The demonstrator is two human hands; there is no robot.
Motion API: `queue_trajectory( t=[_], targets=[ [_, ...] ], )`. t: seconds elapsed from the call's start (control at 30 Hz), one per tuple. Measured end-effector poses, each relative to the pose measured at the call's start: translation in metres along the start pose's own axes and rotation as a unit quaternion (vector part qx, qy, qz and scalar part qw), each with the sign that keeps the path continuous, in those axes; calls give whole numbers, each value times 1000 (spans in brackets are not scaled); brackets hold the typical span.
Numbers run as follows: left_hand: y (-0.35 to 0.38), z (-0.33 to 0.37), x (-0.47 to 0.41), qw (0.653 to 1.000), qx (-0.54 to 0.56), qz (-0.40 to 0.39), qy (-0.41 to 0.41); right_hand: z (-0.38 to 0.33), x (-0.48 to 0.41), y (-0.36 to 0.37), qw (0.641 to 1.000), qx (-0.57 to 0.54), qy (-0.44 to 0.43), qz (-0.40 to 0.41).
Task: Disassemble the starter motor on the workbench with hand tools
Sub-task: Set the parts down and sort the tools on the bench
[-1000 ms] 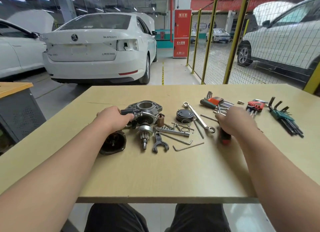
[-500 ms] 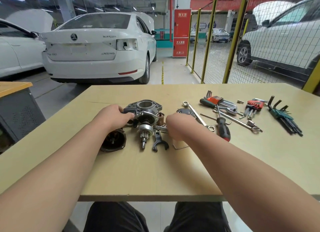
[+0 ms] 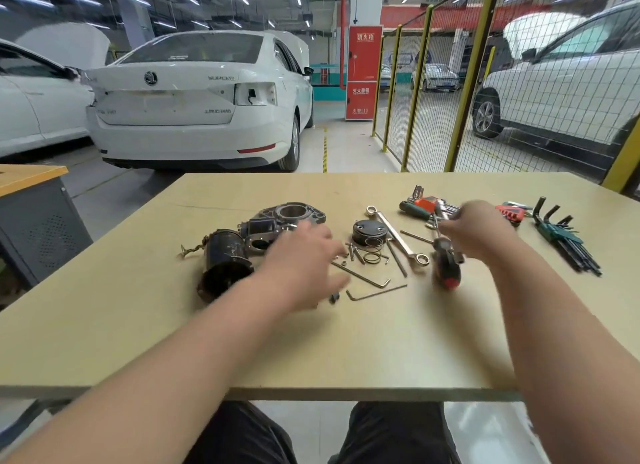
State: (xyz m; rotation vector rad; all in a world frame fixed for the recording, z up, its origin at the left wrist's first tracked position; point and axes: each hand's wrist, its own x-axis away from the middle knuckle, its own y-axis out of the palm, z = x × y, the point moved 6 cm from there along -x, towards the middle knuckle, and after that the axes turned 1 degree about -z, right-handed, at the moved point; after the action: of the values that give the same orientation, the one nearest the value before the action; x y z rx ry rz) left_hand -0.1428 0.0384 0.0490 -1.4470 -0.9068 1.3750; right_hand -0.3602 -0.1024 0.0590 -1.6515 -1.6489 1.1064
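Because both hands are smeared in the head view, we cannot say surely how the fingers lie. The left hand (image 3: 301,266) hangs low over the small parts, its fingers seeming spread and loose, but whether they pinch something beneath we cannot tell. The right hand (image 3: 479,231) is over the steel shaft of the black-and-red-handled screwdriver (image 3: 446,269); whether its fingers are closed round it is also not clear.

We judge the step as fetching the tool for the next fastener. To do it well, we would take the screwdriver by its thick handle, which lies on the near side of the right fingers, not by the thin shaft. We would also keep the left fingers high, because the little wire springs (image 3: 372,256) lie just beyond their tips and the two L-shaped steel hex keys (image 3: 363,276) just beside the thumb, and a careless sweep could scatter them over the pale wooden workbench (image 3: 138,325).

The starter motor (image 3: 256,230) is already in pieces. Its black cylindrical steel casing (image 3: 225,259) lies on its side, on the wrist side of the left fingers. Its long axis runs away from us, a little slanted, the open mouth pointing toward us. The grey cast-aluminium nose housing (image 3: 289,214) rests against its far end, behind the left knuckles.
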Motion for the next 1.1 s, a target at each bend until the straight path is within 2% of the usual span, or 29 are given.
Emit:
queue_trajectory(
  t=[0.07, 0.13, 0.23, 0.3, 0.4, 0.47, 0.6, 0.77, 0.87, 0.97, 1.03, 1.1],
  targets=[
    [26, 24, -9, 994, -58, -94, 13, 34, -7, 2, 997, 19, 69, -13],
    [39, 34, -18, 988, -93, -125, 22, 47, -13, 10, 997, 3, 78, 3],
    [46, 39, -32, 985, -102, -138, 34, 36, -13, 13, 996, -6, 22, 91],
    [47, 44, -38, 984, -100, -135, 59, 11, -5, 20, 992, 40, -65, 104],
    [51, 52, -42, 974, -140, -134, 115, -28, 8, 45, 971, 177, -153, 47],
    [56, 54, -42, 968, -150, -154, 129, -41, 14, 59, 958, 239, -158, 9],
    [62, 55, -42, 956, -154, -199, 148, -49, 20, 75, 953, 271, -132, -29],
    [58, 56, -43, 960, -147, -196, 137, -49, 16, 75, 958, 262, -74, -85],
    [46, 54, -44, 969, -133, -188, 92, -45, 16, 69, 965, 235, -66, -93],
    [32, 52, -49, 981, -83, -176, 24, -27, 4, 33, 991, 122, -38, -41],
    [27, 61, -58, 987, -5, -158, -7, 3, -10, 1, 999, 36, 11, 16],
    [28, 75, -71, 984, 88, -150, -44, 37, -22, -16, 997, 4, 58, 54]
  ],
)
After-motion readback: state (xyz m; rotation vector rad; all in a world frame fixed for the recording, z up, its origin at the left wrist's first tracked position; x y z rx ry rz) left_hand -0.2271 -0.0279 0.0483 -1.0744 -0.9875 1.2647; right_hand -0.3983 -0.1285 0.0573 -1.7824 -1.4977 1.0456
